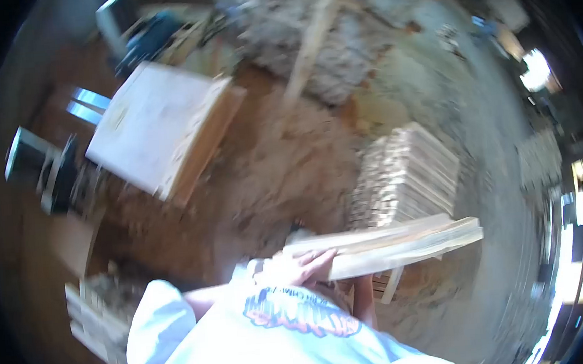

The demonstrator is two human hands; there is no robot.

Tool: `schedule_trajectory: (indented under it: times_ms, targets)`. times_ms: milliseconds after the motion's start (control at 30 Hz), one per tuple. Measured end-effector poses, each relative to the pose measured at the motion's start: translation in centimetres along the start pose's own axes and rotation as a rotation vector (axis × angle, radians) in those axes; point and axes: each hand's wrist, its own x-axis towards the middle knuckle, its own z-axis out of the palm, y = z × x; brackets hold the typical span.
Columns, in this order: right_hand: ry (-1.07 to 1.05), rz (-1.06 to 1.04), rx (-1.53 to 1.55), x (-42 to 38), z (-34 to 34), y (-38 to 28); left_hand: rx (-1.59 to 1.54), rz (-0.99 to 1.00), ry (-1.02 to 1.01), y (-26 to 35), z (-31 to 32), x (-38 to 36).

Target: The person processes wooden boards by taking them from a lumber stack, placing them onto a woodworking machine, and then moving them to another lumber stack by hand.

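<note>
A small bundle of long wooden boards (pixel 404 245) is held out in front of my body, stretching to the right. My left hand (pixel 304 267) is closed on its near left end, fingers laid over the top. Under the boards, my right hand (pixel 363 284) meets their lower side; its fingers are hidden behind the wood. Just beyond the boards stands a neat stack of cut wood strips (pixel 412 173), its ends facing left.
A pale-topped wooden table or block (pixel 159 123) stands at the upper left, with dark machine parts (pixel 57 171) beside it. A large grey pile (pixel 323 51) with a leaning plank (pixel 315 38) is at the back. Brown, dusty ground (pixel 270 163) lies between. Motion blurs the edges.
</note>
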Motion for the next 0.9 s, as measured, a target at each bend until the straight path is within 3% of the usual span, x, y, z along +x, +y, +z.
schedule_trajectory:
  times_ms: [100,167,233,400,600,700,733,833,900]
  targets:
    - [-0.209,0.077,-0.075,0.8,5.5,-0.6,-0.074,-0.141,0.154,0.7,-4.2,-4.0]
    - [-0.323,0.119,-0.093,2.3,9.4,-0.5,0.168,-0.080,0.472,-1.0,-3.6,-5.2]
    - [-0.445,0.153,-0.121,4.2,13.7,-0.4,0.329,-0.249,0.696,0.1,-5.2,-5.1]
    - [-0.815,0.322,-0.122,11.9,27.4,2.2,0.565,-0.558,0.868,-2.3,-12.2,-3.3]
    - [-1.220,0.588,-0.016,16.3,46.5,6.4,0.605,-0.809,1.021,-6.4,-23.5,-2.2]
    - [-1.354,0.740,0.101,15.3,53.2,9.9,0.564,-1.102,0.849,-8.3,-29.1,-2.6]
    - [-1.375,0.770,0.124,15.0,54.8,10.7,0.742,-1.108,0.934,-10.4,-29.8,-2.6]
    - [-1.358,0.873,0.168,14.7,57.2,14.1,0.907,-1.081,0.936,-15.0,-33.1,-1.5]
    - [-1.271,0.930,0.134,15.2,56.8,16.3,0.769,-1.110,0.897,-17.3,-34.4,-3.0]
